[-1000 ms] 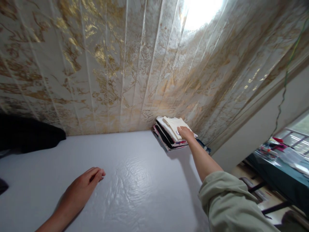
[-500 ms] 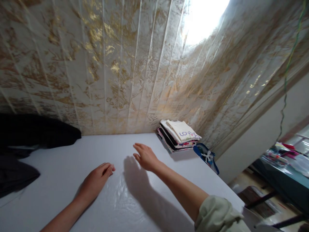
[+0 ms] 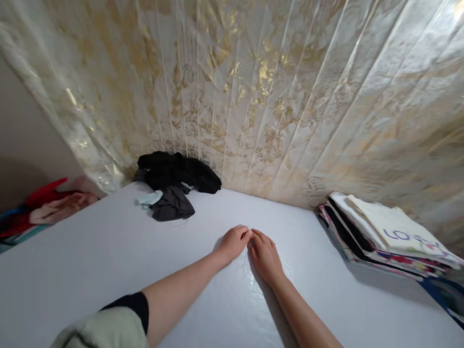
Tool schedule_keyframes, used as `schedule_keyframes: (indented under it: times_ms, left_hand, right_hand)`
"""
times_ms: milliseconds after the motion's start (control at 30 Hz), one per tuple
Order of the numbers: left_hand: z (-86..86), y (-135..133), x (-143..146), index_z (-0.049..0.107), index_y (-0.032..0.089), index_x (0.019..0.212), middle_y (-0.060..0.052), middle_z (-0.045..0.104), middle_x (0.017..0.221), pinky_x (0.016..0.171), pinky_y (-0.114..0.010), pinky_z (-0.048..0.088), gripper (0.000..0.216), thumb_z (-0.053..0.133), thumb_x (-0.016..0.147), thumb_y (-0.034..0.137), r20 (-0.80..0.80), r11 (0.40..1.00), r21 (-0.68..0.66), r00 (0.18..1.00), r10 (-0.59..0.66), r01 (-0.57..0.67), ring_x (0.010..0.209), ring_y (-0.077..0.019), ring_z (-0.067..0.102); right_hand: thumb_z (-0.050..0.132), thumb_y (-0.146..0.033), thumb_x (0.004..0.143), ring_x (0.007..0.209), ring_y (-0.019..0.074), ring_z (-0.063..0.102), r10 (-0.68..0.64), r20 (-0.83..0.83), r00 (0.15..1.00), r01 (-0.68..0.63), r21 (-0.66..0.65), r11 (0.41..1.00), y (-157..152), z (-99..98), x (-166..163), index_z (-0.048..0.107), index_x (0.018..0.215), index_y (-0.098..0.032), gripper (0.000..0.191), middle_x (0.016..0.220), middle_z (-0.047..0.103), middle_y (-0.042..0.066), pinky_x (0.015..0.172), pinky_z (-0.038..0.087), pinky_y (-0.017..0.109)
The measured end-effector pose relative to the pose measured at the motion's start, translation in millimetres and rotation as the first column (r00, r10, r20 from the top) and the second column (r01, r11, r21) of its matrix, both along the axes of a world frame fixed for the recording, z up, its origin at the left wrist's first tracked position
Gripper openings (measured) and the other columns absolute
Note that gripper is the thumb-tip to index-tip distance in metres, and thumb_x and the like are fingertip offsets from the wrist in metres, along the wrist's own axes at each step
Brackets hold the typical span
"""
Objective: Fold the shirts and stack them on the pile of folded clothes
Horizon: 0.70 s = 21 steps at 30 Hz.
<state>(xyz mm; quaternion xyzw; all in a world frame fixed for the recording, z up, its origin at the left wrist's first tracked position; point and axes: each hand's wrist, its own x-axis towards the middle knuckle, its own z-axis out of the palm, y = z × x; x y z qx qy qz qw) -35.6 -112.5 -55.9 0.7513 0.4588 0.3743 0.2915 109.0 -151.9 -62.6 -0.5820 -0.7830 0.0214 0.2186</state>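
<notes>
On the white tabletop (image 3: 217,309), my left hand (image 3: 234,243) rests with its fingers curled in. Whatever those fingers may hold is hidden or too small to make out. My right hand (image 3: 266,256) lies just to its right, palm down, with the fingers fairly straight and reaching forward. The fingertips of both hands meet or nearly meet, and I see nothing clearly between them. The nearest cloth is a dark grey piece (image 3: 173,204), beyond my left hand.
A black garment (image 3: 177,171) and a pale blue cloth (image 3: 150,198) lie at the back left. At right sits a stack of folded fabrics (image 3: 384,237) beside a blue-edged bag (image 3: 447,295). Red and pink cloths (image 3: 61,208) lie past the left edge. A patterned curtain (image 3: 235,96) hangs behind.
My view has turned to the left. My right hand has come from being raised and apart to beside my left hand, down by its fingertips. The left stays curled.
</notes>
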Motion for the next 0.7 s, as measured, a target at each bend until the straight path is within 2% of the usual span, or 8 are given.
schedule_keyframes:
  times_ms: [167,267,333,400,467,500,600,700]
  left_hand:
    - [7.6,-1.3,-14.2,0.063,0.019,0.08,-0.002,0.062,0.082,0.077,-0.025,0.045,0.021,0.044,0.087,0.02,-0.038,0.999,0.052,0.999,0.014,-0.012,0.081,-0.0146,0.058]
    - [13.1,4.0,-49.4,0.065,0.02,0.091,-0.004,0.063,0.094,0.084,-0.028,0.044,0.022,0.044,0.087,0.017,-0.232,0.989,0.113,0.966,0.116,-0.092,0.089,-0.0166,0.059]
    - [15.8,9.9,-84.3,0.065,0.021,0.101,-0.006,0.062,0.106,0.091,-0.032,0.041,0.026,0.046,0.084,0.012,-0.418,0.955,0.197,0.861,0.288,-0.223,0.099,-0.0196,0.057]
    - [17.9,16.5,-122.5,0.061,0.023,0.112,-0.007,0.058,0.121,0.099,-0.038,0.035,0.038,0.048,0.079,0.007,-0.541,0.882,0.313,0.697,0.471,-0.353,0.114,-0.0235,0.05]
    - [19.7,21.7,-156.5,0.059,0.022,0.117,-0.01,0.052,0.13,0.1,-0.04,0.033,0.04,0.05,0.079,0.01,-0.61,0.821,0.358,0.554,0.566,-0.444,0.12,-0.0267,0.045]
    - [20.6,23.2,-169.8,0.059,0.022,0.117,-0.01,0.053,0.128,0.096,-0.04,0.036,0.039,0.049,0.081,0.011,-0.643,0.815,0.345,0.515,0.567,-0.466,0.118,-0.0271,0.046]
    - [23.2,23.9,-190.5,0.061,0.021,0.112,-0.011,0.058,0.115,0.088,-0.039,0.039,0.034,0.042,0.085,0.013,-0.701,0.821,0.311,0.469,0.538,-0.478,0.106,-0.0259,0.052]
    - [28.8,25.2,-189.0,0.063,0.021,0.106,-0.011,0.059,0.109,0.089,-0.041,0.038,0.027,0.044,0.088,0.025,-0.66,0.805,0.349,0.484,0.575,-0.479,0.104,-0.0272,0.052]
  right_hand:
    - [0.041,-0.015,0.088,0.124,0.0202,0.048,0.015,0.001,1.0,-0.015,0.011,1.0,0.8,-2.1,4.0,0.055,0.128,-0.018,0.043,0.134,0.055,0.009,0.105,0.036,0.038]
    - [0.041,-0.016,0.087,0.123,0.0198,0.049,0.016,-0.001,1.0,-0.016,0.012,1.0,1.2,-3.9,5.2,0.055,0.127,-0.019,0.043,0.134,0.055,0.009,0.104,0.037,0.037]
    - [0.041,-0.016,0.087,0.123,0.0199,0.049,0.014,-0.006,1.0,-0.014,0.007,1.0,0.9,-4.0,5.6,0.056,0.126,-0.02,0.042,0.133,0.055,0.009,0.103,0.037,0.037]
    - [0.041,-0.017,0.087,0.123,0.0201,0.049,0.012,-0.013,1.0,-0.012,-0.005,1.0,0.5,-3.2,5.6,0.057,0.125,-0.02,0.041,0.133,0.055,0.008,0.103,0.036,0.037]
    - [0.04,-0.016,0.087,0.124,0.0203,0.049,0.015,-0.019,1.0,-0.016,-0.02,1.0,0.3,-1.9,5.5,0.057,0.125,-0.02,0.041,0.133,0.055,0.008,0.103,0.036,0.037]
    - [0.04,-0.016,0.087,0.124,0.0204,0.049,0.017,-0.019,1.0,-0.017,-0.026,1.0,0.2,-1.2,5.5,0.057,0.125,-0.02,0.042,0.133,0.055,0.008,0.104,0.036,0.037]
    - [0.041,-0.016,0.087,0.123,0.0208,0.049,0.018,-0.02,1.0,-0.018,-0.036,0.999,0.0,-0.2,5.4,0.057,0.125,-0.02,0.042,0.134,0.055,0.008,0.103,0.036,0.038]
    - [0.042,-0.015,0.087,0.123,0.0211,0.049,0.024,-0.024,0.999,-0.025,-0.032,0.999,-0.2,-1.0,5.6,0.057,0.125,-0.021,0.041,0.133,0.055,0.009,0.103,0.036,0.038]
